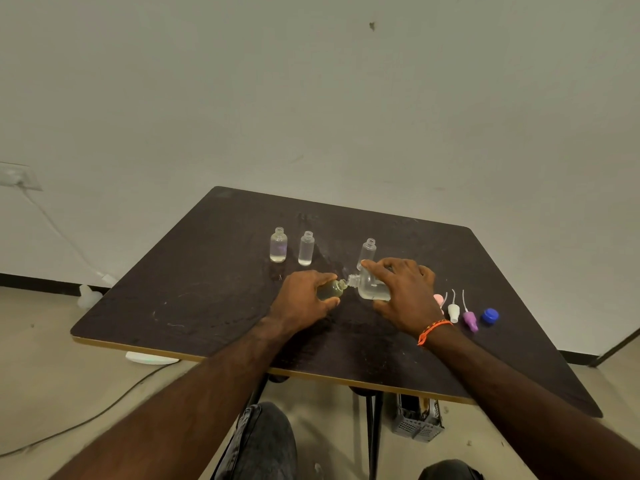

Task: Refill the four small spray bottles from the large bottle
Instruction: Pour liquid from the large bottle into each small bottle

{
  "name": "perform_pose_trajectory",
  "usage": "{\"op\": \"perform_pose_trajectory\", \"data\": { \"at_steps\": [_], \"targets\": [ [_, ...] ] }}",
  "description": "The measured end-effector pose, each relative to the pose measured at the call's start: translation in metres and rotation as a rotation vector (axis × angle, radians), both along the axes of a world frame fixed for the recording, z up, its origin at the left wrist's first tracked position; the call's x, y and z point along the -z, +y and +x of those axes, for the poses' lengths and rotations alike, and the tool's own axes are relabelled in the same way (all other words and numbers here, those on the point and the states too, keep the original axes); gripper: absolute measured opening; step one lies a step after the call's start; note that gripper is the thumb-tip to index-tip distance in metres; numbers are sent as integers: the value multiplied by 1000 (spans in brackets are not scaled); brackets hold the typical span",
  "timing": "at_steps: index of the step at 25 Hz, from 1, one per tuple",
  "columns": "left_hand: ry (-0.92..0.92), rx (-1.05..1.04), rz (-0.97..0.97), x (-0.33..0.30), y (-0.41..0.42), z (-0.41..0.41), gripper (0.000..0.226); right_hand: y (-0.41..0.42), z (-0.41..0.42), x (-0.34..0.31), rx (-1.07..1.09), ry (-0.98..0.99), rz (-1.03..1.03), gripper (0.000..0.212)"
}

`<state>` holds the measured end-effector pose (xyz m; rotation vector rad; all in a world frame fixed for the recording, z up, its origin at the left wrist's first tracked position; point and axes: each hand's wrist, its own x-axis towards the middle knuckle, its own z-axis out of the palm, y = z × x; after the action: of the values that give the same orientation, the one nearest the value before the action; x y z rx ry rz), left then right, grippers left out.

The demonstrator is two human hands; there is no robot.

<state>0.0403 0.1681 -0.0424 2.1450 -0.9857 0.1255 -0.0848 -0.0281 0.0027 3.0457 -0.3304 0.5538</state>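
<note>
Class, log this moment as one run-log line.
step: pouring | left hand: holds small bottle | right hand: tips large bottle | necks meet | three bottles wait

Bare table (194, 292) left; spray heads (462, 311) (right) crowd.

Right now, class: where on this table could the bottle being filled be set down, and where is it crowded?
Bare: the table left of the left hand, and the near edge between the forearms. Crowded: the caps beside the right hand, and the three open bottles behind.

Three bottles (306, 248) standing behind both hands (353, 296), caps (465, 313) right, on table (207, 271)
</note>
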Motion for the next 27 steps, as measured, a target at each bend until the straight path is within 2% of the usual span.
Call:
{"op": "perform_pose_trajectory", "data": {
  "at_steps": [27],
  "targets": [
    [1, 9, -18, -1, 0, 0, 60, 1, 1, -7, 10, 22, -62, 76]
  ]
}}
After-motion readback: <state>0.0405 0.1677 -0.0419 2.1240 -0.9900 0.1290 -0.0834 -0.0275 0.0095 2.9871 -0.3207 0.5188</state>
